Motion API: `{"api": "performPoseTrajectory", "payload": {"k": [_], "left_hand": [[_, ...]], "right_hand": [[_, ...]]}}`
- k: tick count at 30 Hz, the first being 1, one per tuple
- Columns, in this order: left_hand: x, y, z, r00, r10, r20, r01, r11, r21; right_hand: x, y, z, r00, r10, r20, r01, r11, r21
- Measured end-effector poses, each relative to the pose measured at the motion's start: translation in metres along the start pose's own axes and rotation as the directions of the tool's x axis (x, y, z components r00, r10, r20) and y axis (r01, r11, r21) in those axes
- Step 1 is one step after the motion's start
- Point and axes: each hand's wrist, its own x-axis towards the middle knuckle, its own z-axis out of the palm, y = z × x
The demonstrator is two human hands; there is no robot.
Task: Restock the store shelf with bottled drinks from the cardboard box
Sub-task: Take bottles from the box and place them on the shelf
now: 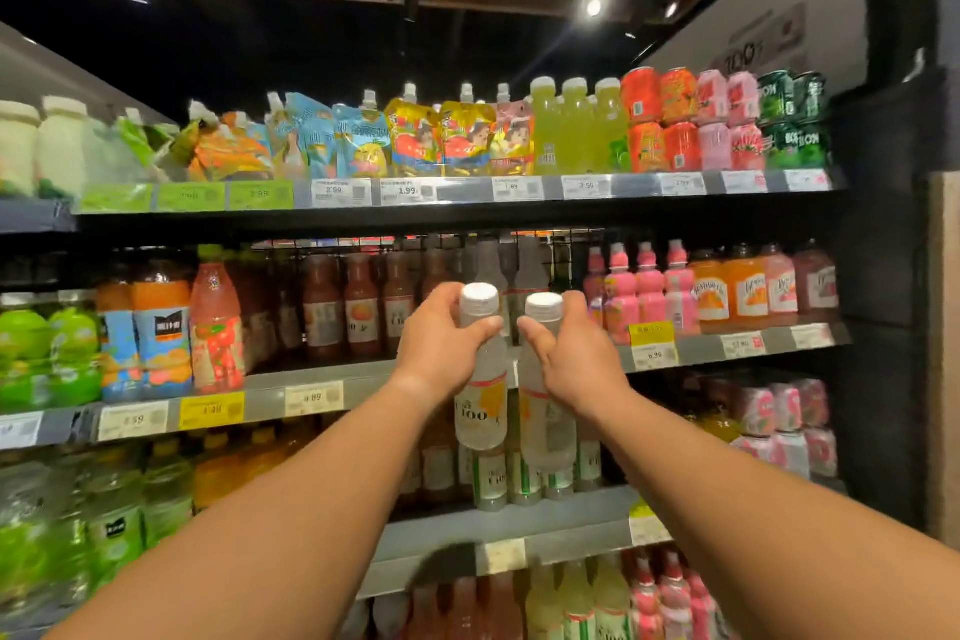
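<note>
Left hand (441,343) and right hand (576,353) each gripping a clear bottle (480,379), brown bottles (358,307) crowding shelf (322,379) behind

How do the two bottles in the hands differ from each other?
The left bottle is held higher than the right bottle. The left bottle's label shows an orange patch and dark print; the right bottle's label looks paler. Both are clear, white-capped, upright, each gripped near the neck by one hand: left hand, right hand.

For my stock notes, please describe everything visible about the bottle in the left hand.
The bottle looks like clear plastic with pale liquid, a white ribbed cap and a white label with an orange patch. It is upright, raised before the middle shelf. The left hand grips its neck below the cap, beside a similar bottle.
</note>
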Motion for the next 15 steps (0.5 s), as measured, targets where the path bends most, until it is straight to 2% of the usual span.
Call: {"api": "performPoseTrajectory", "payload": {"k": [11, 15], "left_hand": [[0.105, 0.008, 0.047, 0.983, 0.117, -0.141, -0.127, 0.990, -0.066], [0.134, -0.009, 0.062, 0.981, 0.109, -0.158, -0.120, 0.991, -0.059]], "right_hand": [[0.119, 0.022, 0.006, 0.973, -0.161, -0.165, 0.180, 0.978, 0.107], [0.151, 0.038, 0.019, 0.968, -0.191, -0.164, 0.214, 0.968, 0.135]]}}
